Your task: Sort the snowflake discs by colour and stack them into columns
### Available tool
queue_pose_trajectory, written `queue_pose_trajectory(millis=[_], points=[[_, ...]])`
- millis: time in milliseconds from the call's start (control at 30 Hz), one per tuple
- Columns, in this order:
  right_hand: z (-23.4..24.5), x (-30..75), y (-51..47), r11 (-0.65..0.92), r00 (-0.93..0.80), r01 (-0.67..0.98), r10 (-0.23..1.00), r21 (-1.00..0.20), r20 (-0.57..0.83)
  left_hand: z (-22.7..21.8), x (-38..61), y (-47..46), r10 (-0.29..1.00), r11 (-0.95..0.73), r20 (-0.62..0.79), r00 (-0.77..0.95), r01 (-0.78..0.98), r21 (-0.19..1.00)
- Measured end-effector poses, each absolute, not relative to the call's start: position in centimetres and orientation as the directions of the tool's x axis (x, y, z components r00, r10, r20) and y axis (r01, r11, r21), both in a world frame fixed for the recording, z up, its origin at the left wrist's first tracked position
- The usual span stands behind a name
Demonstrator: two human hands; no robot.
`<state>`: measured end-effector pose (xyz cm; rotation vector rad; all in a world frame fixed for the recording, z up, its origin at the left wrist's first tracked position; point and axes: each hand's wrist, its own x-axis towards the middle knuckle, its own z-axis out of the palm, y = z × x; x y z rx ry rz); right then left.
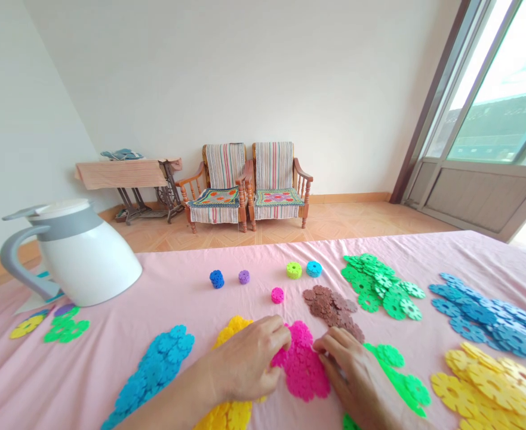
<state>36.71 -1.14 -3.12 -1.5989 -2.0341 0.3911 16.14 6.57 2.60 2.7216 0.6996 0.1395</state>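
Pink discs (303,364) between both hands, on pink surface (191,310)
Left hand (249,361) grip pinches pile's left edge; right hand (352,370) fingertips press its right edge, grip together

Two bare hands, the left hand (250,361) and the right hand (354,373), with bare forearms. No sleeves, rings, watch or gloves show. Short, plain fingernails.
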Motion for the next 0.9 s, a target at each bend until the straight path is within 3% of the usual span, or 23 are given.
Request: queue_pose_trajectory(millis=[400,667,900], points=[[-3.2,36.7,-1.0,0.267,-0.172,0.812,0.959,-0.519,0.225,2.5,18.0,13.4,0.698,-0.694,0.295,0.652,0.516,0.502],[-2.8,36.6,-1.1,0.272,-0.179,0.813,0.958,-0.515,0.222,1.3,19.2,15.2,0.667,-0.733,0.249,0.702,0.559,0.388],[-3.1,36.7,-1.1,0.275,-0.174,0.813,0.956,-0.514,0.237,1.0,19.1,15.6,0.657,-0.741,0.233,0.717,0.557,0.376]])
